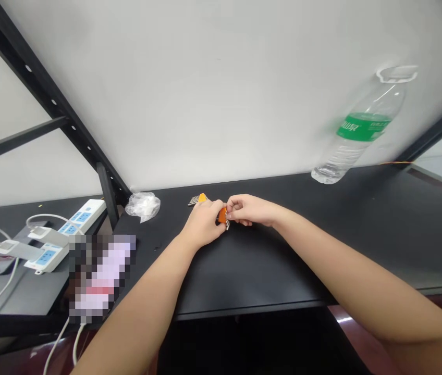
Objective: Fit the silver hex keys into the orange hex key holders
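Your left hand (203, 224) and right hand (250, 210) are together, fingertips pinched on an orange-handled folding tool (222, 215), with thin metal leaves (228, 224) poking out just below your right fingers. Past your left hand sits a small orange tip with a fan of metal strips (194, 200); your hand hides the link, so you cannot tell whether it belongs to the same tool.

If your pinch eases, the thin leaves could slip from your fingertips and drop onto the black tabletop (268, 271), then slide toward its near edge (244, 311), directly below your hands. Beyond that edge, the view falls into darkness.

Farther left, ahead of your left hand, lies a crumpled transparent plastic bag (142, 206). Nearer your left forearm is a pixelated object (101, 276) that cannot be made out, so a wide leftward swing could catch it. Ahead and to the right stands a water bottle with a green label (357, 140), which a long reach could tip. The tabletop extends well to the right of your right hand, giving you the most room on that side.
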`<act>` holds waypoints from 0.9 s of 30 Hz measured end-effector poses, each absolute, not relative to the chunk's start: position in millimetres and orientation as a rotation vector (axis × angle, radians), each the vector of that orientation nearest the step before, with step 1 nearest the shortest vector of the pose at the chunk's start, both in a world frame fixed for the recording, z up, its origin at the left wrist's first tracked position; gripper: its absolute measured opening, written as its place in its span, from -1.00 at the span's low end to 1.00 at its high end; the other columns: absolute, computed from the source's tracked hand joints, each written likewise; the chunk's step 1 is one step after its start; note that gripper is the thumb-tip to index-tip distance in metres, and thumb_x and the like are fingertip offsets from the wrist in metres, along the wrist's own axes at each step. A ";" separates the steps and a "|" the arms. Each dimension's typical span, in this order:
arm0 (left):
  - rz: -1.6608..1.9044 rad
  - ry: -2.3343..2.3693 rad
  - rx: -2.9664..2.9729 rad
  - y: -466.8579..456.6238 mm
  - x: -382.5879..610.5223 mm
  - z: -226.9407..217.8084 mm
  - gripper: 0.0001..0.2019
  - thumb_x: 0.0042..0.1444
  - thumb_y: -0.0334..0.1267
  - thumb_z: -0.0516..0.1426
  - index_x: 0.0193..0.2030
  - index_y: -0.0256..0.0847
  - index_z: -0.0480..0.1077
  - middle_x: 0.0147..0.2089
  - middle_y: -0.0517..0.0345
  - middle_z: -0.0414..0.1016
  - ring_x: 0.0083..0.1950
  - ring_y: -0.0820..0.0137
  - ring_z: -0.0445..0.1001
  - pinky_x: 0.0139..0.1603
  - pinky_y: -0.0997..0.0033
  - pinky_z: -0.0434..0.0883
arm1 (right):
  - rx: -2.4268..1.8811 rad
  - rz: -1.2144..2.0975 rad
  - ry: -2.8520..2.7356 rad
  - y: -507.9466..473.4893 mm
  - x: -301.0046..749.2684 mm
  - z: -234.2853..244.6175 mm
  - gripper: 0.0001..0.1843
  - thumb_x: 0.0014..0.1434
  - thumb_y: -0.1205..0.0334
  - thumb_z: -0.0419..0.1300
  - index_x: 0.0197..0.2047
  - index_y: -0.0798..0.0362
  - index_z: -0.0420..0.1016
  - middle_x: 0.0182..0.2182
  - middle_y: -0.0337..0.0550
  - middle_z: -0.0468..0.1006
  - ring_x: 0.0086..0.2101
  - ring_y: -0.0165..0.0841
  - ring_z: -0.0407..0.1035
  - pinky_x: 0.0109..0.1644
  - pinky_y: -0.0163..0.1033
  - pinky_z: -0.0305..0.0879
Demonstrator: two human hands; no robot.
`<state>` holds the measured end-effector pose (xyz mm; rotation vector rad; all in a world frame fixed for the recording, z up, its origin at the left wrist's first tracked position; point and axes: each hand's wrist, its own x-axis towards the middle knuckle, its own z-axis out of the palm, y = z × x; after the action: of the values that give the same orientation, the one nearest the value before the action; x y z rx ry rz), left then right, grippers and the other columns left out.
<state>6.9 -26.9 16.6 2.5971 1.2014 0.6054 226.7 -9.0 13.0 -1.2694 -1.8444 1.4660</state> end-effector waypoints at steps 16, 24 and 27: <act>0.636 1.088 2.458 -21.2 -2.2 9.8 -0.45 0.18 -0.30 0.18 0.33 0.02 0.40 0.10 0.15 0.60 0.10 0.24 0.54 0.18 0.14 0.48 | -1.676 0.308 -2.600 13.7 278.7 8.2 -0.96 0.12 0.32 0.28 -0.35 0.02 0.57 -0.26 -0.03 0.57 -0.36 -0.28 0.42 -0.32 -0.21 0.22; 0.695 1.102 2.462 -19.3 -2.1 7.7 -0.33 0.17 -0.36 0.17 0.43 0.05 0.26 0.18 0.16 0.57 0.15 0.26 0.53 0.22 0.12 0.46 | -1.415 0.628 -2.313 3.1 256.7 11.0 -0.93 0.02 0.35 0.26 -0.36 0.01 0.48 -0.40 -0.18 0.57 -0.41 -0.33 0.41 -0.32 -0.24 0.26; 0.741 1.220 2.401 -18.3 -1.9 7.2 -0.23 0.12 -0.33 0.21 0.48 0.00 0.13 0.22 0.13 0.54 0.22 0.24 0.50 0.26 0.14 0.44 | -1.176 0.956 -1.986 -1.8 246.1 13.3 -0.78 0.10 0.28 0.23 -0.14 -0.01 0.51 -0.34 -0.23 0.57 -0.39 -0.37 0.43 -0.30 -0.27 0.34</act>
<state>-1.9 -18.3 7.2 2.4008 1.2200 0.7411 246.1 -1.8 13.3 -1.1759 -1.9861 0.9559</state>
